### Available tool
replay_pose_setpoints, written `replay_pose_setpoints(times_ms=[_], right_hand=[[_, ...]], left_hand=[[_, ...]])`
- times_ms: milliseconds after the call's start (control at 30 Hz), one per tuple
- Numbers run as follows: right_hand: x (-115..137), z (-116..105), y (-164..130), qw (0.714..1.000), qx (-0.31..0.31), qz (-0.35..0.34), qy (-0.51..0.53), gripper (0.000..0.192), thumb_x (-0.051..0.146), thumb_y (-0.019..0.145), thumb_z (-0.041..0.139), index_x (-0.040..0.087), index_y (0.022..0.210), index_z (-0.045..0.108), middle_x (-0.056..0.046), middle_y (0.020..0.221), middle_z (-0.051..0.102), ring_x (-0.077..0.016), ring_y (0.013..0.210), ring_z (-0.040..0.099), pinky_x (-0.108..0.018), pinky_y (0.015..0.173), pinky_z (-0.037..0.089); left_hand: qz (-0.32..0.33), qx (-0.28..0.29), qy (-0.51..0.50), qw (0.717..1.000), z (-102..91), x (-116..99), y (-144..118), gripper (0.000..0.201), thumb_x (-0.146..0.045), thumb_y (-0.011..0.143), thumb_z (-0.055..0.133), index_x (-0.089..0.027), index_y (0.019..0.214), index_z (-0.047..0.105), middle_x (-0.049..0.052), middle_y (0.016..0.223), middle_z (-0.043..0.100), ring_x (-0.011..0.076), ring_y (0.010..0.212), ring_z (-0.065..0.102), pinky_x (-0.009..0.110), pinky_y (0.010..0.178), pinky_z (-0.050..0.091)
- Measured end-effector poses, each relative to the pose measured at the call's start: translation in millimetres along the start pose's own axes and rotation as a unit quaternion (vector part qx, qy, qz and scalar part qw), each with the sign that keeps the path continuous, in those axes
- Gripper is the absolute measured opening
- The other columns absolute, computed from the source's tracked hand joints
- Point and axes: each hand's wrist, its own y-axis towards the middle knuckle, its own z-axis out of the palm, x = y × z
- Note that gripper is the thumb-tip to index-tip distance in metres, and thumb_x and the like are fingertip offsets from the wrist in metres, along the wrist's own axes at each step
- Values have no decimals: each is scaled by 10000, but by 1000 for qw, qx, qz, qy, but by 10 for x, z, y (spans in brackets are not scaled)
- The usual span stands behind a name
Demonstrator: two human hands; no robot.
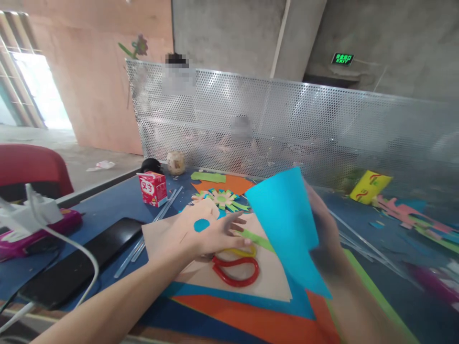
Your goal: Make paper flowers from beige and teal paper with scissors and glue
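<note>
My right hand (324, 222) grips a sheet of blue paper (283, 215) from behind its right side, holding it tilted above the work surface. Part of that hand is hidden by the sheet. My left hand (224, 234) is stretched out, fingers apart, with nothing in it. Just below it lies a pair of scissors with one red and one yellow handle (238, 272); the blades are hidden. Under the scissors is a beige paper sheet (268, 286). Beyond my left hand lie a small blue paper disc (201, 225) and a layered paper flower (222, 198).
Orange paper (229, 315) lies at the front edge. To the left are a black phone (89, 258), a power strip (68, 224) with a white cable, and a red box (152, 188). A yellow packet (371, 186) and paper scraps lie right. A perforated metal divider (287, 129) bounds the back.
</note>
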Motion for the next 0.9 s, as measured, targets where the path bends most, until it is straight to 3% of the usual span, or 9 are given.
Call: replay_pose_setpoints(times_ms=[133, 233, 400, 433, 500, 533, 633, 800, 900], right_hand=[[-79, 57, 26, 988, -1, 23, 154, 425, 495, 776, 560, 322, 1165, 564, -37, 1069, 646, -234, 981, 592, -335, 747, 524], [-218, 17, 154, 973, -63, 66, 212, 412, 438, 727, 654, 303, 1110, 588, -38, 1075, 641, -214, 920, 610, -306, 674, 529], [-503, -190, 428, 960, -133, 28, 243, 366, 361, 585, 769, 244, 901, 628, -18, 902, 627, -174, 801, 603, -310, 667, 521], [-541, -241, 461, 966, -134, -2, 221, 347, 339, 588, 765, 239, 887, 621, -2, 844, 602, -155, 761, 590, -302, 660, 518], [-596, -327, 498, 980, -134, -46, 141, 293, 350, 638, 709, 240, 882, 591, 26, 758, 538, -128, 699, 563, -300, 655, 515], [-617, -357, 505, 985, -136, -57, 92, 272, 369, 665, 670, 241, 886, 574, 35, 731, 512, -123, 673, 552, -306, 654, 516], [-680, -386, 501, 988, -140, -43, -38, 256, 394, 681, 603, 221, 867, 568, 20, 722, 523, -137, 623, 554, -335, 635, 514], [-828, -315, 483, 984, -96, -4, -150, 237, 391, 662, 567, 190, 783, 600, -61, 787, 607, -190, 625, 582, -347, 565, 495], [-926, -271, 482, 980, -58, 2, -191, 239, 402, 682, 514, 199, 778, 595, -78, 829, 635, -202, 639, 598, -351, 578, 493]], left_hand=[[64, 93, -213, 971, 30, -17, -6, 727, -371, 674, 717, -233, 1299, 372, 118, 1314, 498, 253, 1156, 514, 457, 977, 389], [51, 60, -253, 964, -3, -132, -62, 672, -403, 655, 721, -208, 1246, 468, 117, 1242, 568, 286, 1111, 549, 473, 955, 407], [60, -124, -183, 973, -199, -134, -57, 417, -416, 716, 653, -161, 1045, 625, 98, 949, 700, 288, 970, 614, 394, 828, 482], [75, -213, -125, 966, -241, -105, -31, 351, -421, 711, 649, -163, 949, 656, 79, 843, 710, 274, 865, 640, 369, 743, 507], [125, -396, -19, 910, -312, -50, 32, 269, -422, 699, 641, -167, 783, 667, 51, 711, 694, 232, 699, 634, 328, 619, 504], [138, -436, 1, 889, -343, -32, 60, 246, -411, 699, 633, -171, 750, 659, 40, 706, 689, 217, 679, 622, 314, 606, 495], [156, -506, 12, 849, -438, -25, 96, 207, -382, 704, 601, -178, 711, 628, 18, 709, 674, 189, 674, 591, 291, 615, 471], [156, -607, 4, 779, -672, -24, 50, 227, -404, 733, 563, -181, 691, 568, 3, 677, 627, 164, 645, 555, 268, 598, 440], [143, -634, -8, 760, -773, 38, 53, 218, -391, 721, 579, -178, 676, 560, 2, 640, 609, 162, 608, 546, 267, 567, 427]])
